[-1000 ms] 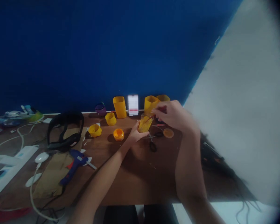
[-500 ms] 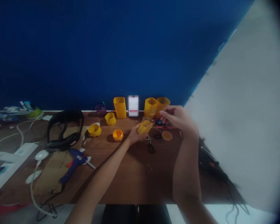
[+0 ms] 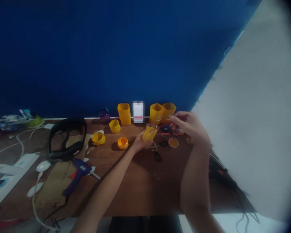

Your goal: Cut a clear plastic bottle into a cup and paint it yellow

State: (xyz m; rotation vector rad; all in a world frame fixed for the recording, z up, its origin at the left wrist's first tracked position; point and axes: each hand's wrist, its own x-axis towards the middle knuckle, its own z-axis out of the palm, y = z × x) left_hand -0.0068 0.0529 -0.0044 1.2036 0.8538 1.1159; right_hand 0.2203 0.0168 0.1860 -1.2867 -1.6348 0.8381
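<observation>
My left hand (image 3: 138,143) is closed around a clear plastic cup (image 3: 149,133), tilted and partly coated in yellow paint. My right hand (image 3: 187,123) pinches a thin red-handled paintbrush (image 3: 164,125), its tip pointing left at the cup's rim; whether the bristles touch is too small to tell. Left of the cup stands an open jar of orange-yellow paint (image 3: 123,144). A round orange lid (image 3: 173,142) lies below my right hand. Scissors (image 3: 156,151) with dark handles rest on the table just beneath the cup.
Yellow containers (image 3: 124,114) stand along the blue wall, two with smiling faces (image 3: 156,114). Two small yellow cups (image 3: 98,138) sit at left. A blue glue gun (image 3: 77,174) lies on cardboard (image 3: 53,184), near a black headset (image 3: 68,139) and a white power strip (image 3: 16,171).
My right hand has shifted slightly right and down, and the brush now shows, reaching toward the cup's rim. The cup, in my left hand, is turned a little more upright.
</observation>
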